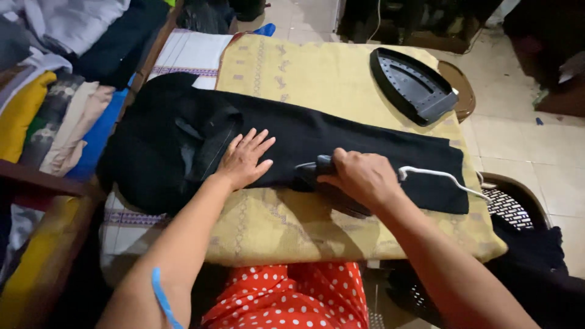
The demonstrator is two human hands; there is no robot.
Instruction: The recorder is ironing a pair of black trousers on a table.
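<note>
Table: yellow cloth [341,79], frame centre.
Left hand [244,159]: fingers spread flat on black garment [341,143].
Right hand [362,176]: clamped on iron [320,176] (keep cloth taut).

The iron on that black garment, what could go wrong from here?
1. The left hand lies flat on the black garment close to the iron held by the right hand; a slide that way could burn the fingers.
2. The white cord trails over the board's edge and might snag.
3. The second iron, propped near the far edge, could get knocked off.
</note>
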